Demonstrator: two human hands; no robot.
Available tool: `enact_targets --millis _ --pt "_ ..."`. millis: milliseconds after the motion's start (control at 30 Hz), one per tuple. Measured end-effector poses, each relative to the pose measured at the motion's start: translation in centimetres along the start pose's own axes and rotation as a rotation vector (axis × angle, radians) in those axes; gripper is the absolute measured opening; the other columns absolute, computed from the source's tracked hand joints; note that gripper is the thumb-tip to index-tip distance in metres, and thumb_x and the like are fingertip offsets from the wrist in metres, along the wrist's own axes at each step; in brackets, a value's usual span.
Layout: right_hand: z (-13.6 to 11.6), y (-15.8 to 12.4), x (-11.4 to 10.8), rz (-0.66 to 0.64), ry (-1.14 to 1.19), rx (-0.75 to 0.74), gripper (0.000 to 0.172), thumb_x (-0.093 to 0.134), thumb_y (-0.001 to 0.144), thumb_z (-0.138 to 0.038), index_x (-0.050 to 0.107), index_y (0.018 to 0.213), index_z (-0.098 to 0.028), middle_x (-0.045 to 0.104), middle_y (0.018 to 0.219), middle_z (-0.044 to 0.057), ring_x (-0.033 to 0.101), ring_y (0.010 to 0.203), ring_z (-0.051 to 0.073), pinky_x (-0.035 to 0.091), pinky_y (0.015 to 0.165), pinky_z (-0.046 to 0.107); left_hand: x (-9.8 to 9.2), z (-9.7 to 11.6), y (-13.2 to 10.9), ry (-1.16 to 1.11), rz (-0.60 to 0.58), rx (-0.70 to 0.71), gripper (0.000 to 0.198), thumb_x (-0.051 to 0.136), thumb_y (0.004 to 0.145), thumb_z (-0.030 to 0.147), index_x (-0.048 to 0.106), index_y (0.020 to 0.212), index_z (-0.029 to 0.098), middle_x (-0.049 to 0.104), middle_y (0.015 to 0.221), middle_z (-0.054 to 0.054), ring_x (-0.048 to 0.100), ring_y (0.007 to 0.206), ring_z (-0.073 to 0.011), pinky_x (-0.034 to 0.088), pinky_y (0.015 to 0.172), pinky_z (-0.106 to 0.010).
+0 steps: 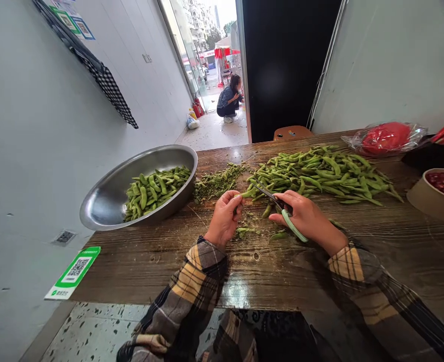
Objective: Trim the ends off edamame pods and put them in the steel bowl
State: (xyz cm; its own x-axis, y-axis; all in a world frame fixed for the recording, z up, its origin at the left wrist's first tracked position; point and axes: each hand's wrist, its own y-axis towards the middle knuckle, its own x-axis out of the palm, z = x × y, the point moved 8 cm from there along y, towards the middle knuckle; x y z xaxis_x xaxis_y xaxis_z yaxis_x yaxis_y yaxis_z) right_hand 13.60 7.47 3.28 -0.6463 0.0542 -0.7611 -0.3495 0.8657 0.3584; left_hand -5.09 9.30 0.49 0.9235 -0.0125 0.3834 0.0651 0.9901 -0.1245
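Note:
My left hand [226,217] pinches a green soybean pod [249,194] at one end, over the wooden table. In my right hand [305,213] is a pair of scissors [294,226] with pale green handles. Its blades reach left toward the pod; whether they touch it I cannot tell. Just beyond the hands lies a big heap of soybean pods [331,173]. To its left is a smaller pile of trimmed green scraps [222,182]. A wide metal basin [108,201] at the left holds more pods [156,191]. Loose bits lie under my hands.
The wooden table [161,266] runs along a white wall at the left. A bowl of dark red pieces [418,198] and a red item in clear plastic [385,138] stand at the right. A QR-code card [74,274] is at the left edge. A person [227,100] crouches by the doorway.

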Motion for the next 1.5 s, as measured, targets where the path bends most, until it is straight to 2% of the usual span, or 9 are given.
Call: enact_targets --millis 200,400,700,867,967,1133,1267,1333,1500 --pt "0.0 -0.1 0.3 -0.019 -0.019 -0.010 0.047 0.066 0.080 -0.048 0.060 0.117 -0.020 0.064 0.101 0.008 0.063 0.083 0.023 0.050 0.073 0.035 0.1 -0.1 -0.1 -0.047 0.000 -0.007 0.032 0.076 0.065 0.027 0.052 0.084 0.016 0.060 0.071 0.001 0.040 0.048 -0.0023 0.020 0.039 -0.014" --pt "-1.0 -0.1 1.1 -0.087 0.033 -0.053 0.052 0.068 0.079 -0.048 0.058 0.121 -0.019 0.063 0.099 0.007 0.060 0.072 0.018 0.049 0.066 0.031 1.7 -0.5 -0.5 0.031 -0.090 0.001 0.033 0.076 0.066 0.030 0.053 0.084 0.016 0.061 0.069 0.001 0.038 0.046 -0.0023 0.019 0.039 -0.015" --pt "-1.0 -0.3 1.1 -0.064 0.056 -0.084 0.042 0.065 0.083 -0.044 0.061 0.116 -0.019 0.065 0.096 0.008 0.063 0.084 0.023 0.050 0.076 0.035 2.1 -0.9 -0.6 0.083 -0.135 -0.013 0.031 0.076 0.066 0.032 0.054 0.082 0.016 0.060 0.066 0.001 0.038 0.045 -0.0026 0.019 0.039 -0.016" --pt "-1.5 -0.3 1.1 -0.103 0.030 -0.105 0.037 0.066 0.082 -0.042 0.065 0.110 -0.018 0.068 0.098 0.010 0.065 0.090 0.025 0.050 0.080 0.037 1.6 -0.6 -0.3 0.043 -0.085 -0.001 0.029 0.075 0.067 0.029 0.056 0.084 0.015 0.053 0.063 0.004 0.037 0.047 -0.0027 0.020 0.041 -0.015" --pt "-1.4 -0.1 0.4 -0.044 0.065 -0.103 0.037 0.068 0.081 -0.042 0.065 0.110 -0.019 0.069 0.103 0.011 0.065 0.093 0.025 0.051 0.081 0.036 1.1 -0.4 -0.2 -0.020 -0.050 -0.012 0.027 0.073 0.067 0.027 0.053 0.082 0.017 0.049 0.064 0.005 0.040 0.050 -0.0039 0.024 0.042 -0.016" --pt "0.2 0.3 -2.3 0.196 0.111 0.030 0.040 0.064 0.083 -0.045 0.066 0.112 -0.018 0.070 0.099 0.011 0.066 0.091 0.026 0.050 0.081 0.038 1.4 -0.5 0.2 -0.115 -0.097 -0.084 0.020 0.063 0.070 0.027 0.048 0.080 0.019 0.057 0.078 0.001 0.054 0.064 -0.0089 0.041 0.054 -0.020" --pt "0.6 0.5 -2.6 0.204 0.122 0.050 0.042 0.060 0.084 -0.048 0.066 0.110 -0.016 0.071 0.092 0.010 0.065 0.084 0.025 0.050 0.077 0.037 2.3 -1.0 0.7 0.176 -0.145 -0.070 0.017 0.062 0.072 0.030 0.053 0.079 0.018 0.049 0.066 0.003 0.042 0.051 -0.0073 0.028 0.045 -0.020" --pt "0.5 0.6 -2.3 0.184 0.110 0.045 0.044 0.060 0.084 -0.049 0.067 0.109 -0.014 0.070 0.091 0.011 0.065 0.082 0.025 0.050 0.076 0.037 3.0 -1.2 1.2 0.485 -0.161 0.021 0.016 0.063 0.073 0.031 0.055 0.073 0.017 0.046 0.060 0.004 0.036 0.049 -0.0073 0.024 0.046 -0.021" --pt "0.5 0.7 -2.0 0.180 0.106 0.023 0.043 0.060 0.083 -0.049 0.066 0.110 -0.016 0.070 0.090 0.010 0.065 0.080 0.025 0.050 0.075 0.037 5.2 -1.6 2.1 1.196 -0.140 0.292 0.016 0.070 0.066 0.027 0.058 0.063 0.017 0.053 0.062 0.000 0.041 0.057 -0.0119 0.026 0.055 -0.025"
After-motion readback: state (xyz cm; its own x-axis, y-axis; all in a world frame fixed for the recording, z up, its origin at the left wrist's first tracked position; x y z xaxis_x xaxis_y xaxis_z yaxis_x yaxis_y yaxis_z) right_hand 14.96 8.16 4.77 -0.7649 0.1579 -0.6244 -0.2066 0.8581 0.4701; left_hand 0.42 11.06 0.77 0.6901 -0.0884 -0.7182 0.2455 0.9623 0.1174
